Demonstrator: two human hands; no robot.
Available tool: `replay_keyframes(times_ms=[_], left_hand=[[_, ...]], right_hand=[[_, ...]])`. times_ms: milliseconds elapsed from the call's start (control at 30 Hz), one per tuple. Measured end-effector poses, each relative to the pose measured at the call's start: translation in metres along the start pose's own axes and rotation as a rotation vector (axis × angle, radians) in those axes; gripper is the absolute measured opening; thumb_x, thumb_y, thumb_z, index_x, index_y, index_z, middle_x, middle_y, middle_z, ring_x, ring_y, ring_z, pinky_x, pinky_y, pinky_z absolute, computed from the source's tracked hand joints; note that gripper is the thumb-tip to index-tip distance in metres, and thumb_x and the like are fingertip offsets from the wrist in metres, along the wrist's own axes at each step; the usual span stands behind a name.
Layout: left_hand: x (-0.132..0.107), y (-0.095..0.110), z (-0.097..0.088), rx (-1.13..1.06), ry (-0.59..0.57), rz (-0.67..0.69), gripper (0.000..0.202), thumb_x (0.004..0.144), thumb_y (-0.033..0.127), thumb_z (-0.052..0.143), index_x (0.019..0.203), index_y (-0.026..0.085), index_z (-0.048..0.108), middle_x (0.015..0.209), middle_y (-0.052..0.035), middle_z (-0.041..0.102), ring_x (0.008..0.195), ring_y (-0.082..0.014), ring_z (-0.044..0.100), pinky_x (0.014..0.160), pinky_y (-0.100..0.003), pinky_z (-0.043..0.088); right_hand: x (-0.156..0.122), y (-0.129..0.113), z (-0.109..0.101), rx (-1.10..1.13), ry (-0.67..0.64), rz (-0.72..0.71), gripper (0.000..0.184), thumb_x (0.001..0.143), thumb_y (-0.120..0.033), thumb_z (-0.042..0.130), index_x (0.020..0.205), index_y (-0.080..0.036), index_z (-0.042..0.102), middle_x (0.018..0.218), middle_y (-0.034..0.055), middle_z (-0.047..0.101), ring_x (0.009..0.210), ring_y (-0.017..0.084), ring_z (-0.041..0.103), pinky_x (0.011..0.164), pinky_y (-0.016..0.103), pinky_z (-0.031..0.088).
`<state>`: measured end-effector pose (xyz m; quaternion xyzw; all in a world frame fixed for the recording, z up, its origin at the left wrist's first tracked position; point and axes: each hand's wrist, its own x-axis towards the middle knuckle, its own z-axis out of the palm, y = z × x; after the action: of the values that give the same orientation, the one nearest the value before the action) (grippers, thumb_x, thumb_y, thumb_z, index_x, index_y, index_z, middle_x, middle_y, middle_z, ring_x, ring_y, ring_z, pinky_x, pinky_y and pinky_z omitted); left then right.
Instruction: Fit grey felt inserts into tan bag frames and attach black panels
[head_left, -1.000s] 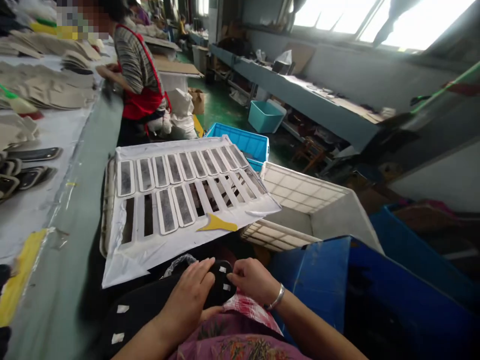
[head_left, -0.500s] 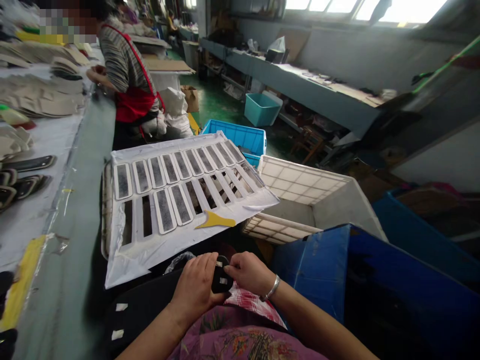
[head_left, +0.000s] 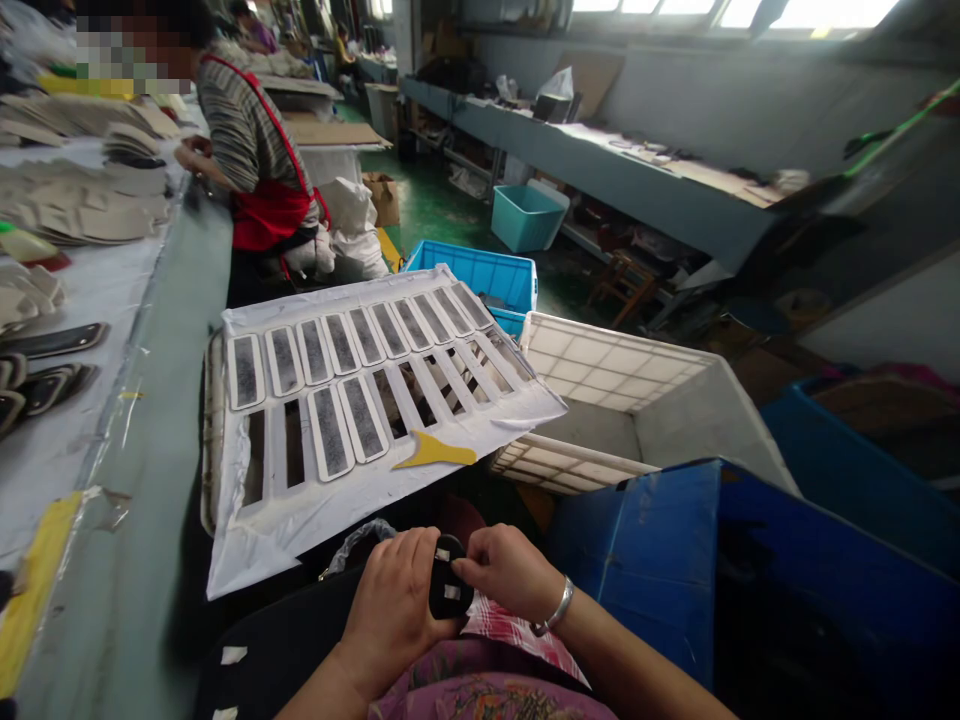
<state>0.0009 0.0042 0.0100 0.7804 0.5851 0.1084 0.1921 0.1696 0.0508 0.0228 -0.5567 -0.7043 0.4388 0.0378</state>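
A black piece (head_left: 451, 577) with a rounded end and two small pale patches sits between my hands, low over my lap. My left hand (head_left: 397, 590) is wrapped over it from the left, thumb beneath. From the right, my right hand (head_left: 514, 575) pinches its edge between curled fingers and thumb. A dark surface (head_left: 292, 630) with two more pale patches (head_left: 234, 655) stretches to the lower left; whether it joins the black piece is hidden by my left hand and forearm. Beyond my hands lies a white-covered rack (head_left: 270, 540) bearing rounded dark strips with white borders (head_left: 330, 430).
On the rack's near edge lies a yellow cut-out (head_left: 435, 452). A white crate (head_left: 720, 400) and a blue bin (head_left: 660, 560) stand to the right. At left, a long workbench (head_left: 180, 320) holds stacked pieces; a co-worker (head_left: 255, 150) in a red apron is beside it.
The view has shifted slightly, so my hands and the black piece appear a little lower and further right. My grip on the piece looks the same.
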Motion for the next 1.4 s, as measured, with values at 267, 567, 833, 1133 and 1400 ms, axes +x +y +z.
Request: replay_keyframes(times_ms=[267, 567, 833, 1133, 1400], left_hand=[[-0.002, -0.004, 0.007, 0.076, 0.092, 0.049, 0.077, 0.055, 0.041, 0.072, 0.120, 0.011, 0.043, 0.115, -0.0143, 0.055, 0.108, -0.0296, 0.049, 0.096, -0.043, 0.033], [0.003, -0.001, 0.002, 0.110, -0.007, 0.018, 0.068, 0.061, 0.048, 0.066, 0.116, 0.013, 0.047, 0.109, -0.0132, 0.057, 0.101, -0.0297, 0.051, 0.089, -0.042, 0.037], [0.005, 0.005, -0.001, 0.133, -0.023, -0.006, 0.067, 0.059, 0.047, 0.067, 0.112, 0.009, 0.051, 0.102, -0.0148, 0.058, 0.096, -0.0305, 0.053, 0.085, -0.043, 0.041], [-0.061, -0.035, -0.040, 0.038, 0.268, -0.069, 0.079, 0.074, 0.056, 0.055, 0.133, 0.013, 0.028, 0.130, -0.0156, 0.046, 0.121, -0.0281, 0.040, 0.101, -0.046, 0.032], [-0.156, -0.093, -0.063, -0.591, 0.449, -0.871, 0.028, 0.080, 0.047, 0.051, 0.086, 0.020, 0.052, 0.072, 0.0025, 0.054, 0.068, -0.0159, 0.054, 0.064, -0.027, 0.045]], right_hand=[[0.004, 0.018, 0.010, 0.237, -0.062, 0.028, 0.024, 0.072, -0.034, 0.059, 0.057, -0.015, 0.052, 0.052, -0.0041, 0.047, 0.049, 0.007, 0.036, 0.044, 0.019, 0.025], [0.017, 0.041, 0.017, 0.758, -0.293, 0.067, 0.036, 0.066, -0.043, 0.068, 0.061, -0.018, 0.043, 0.046, -0.0079, 0.043, 0.038, 0.005, 0.033, 0.036, 0.018, 0.023], [0.013, 0.039, 0.029, 0.811, -0.164, -0.005, 0.040, 0.065, -0.043, 0.069, 0.058, -0.017, 0.040, 0.045, -0.0087, 0.039, 0.041, 0.004, 0.030, 0.039, 0.018, 0.022], [-0.003, -0.002, -0.003, 0.037, 0.171, -0.178, 0.024, 0.077, -0.038, 0.057, 0.090, -0.018, 0.052, 0.074, 0.0015, 0.057, 0.063, 0.013, 0.051, 0.058, 0.026, 0.043], [0.020, -0.112, 0.057, -0.303, -0.055, -0.790, 0.067, 0.070, -0.045, 0.065, 0.127, -0.018, 0.043, 0.127, 0.0123, 0.048, 0.117, 0.028, 0.041, 0.101, 0.043, 0.032]])
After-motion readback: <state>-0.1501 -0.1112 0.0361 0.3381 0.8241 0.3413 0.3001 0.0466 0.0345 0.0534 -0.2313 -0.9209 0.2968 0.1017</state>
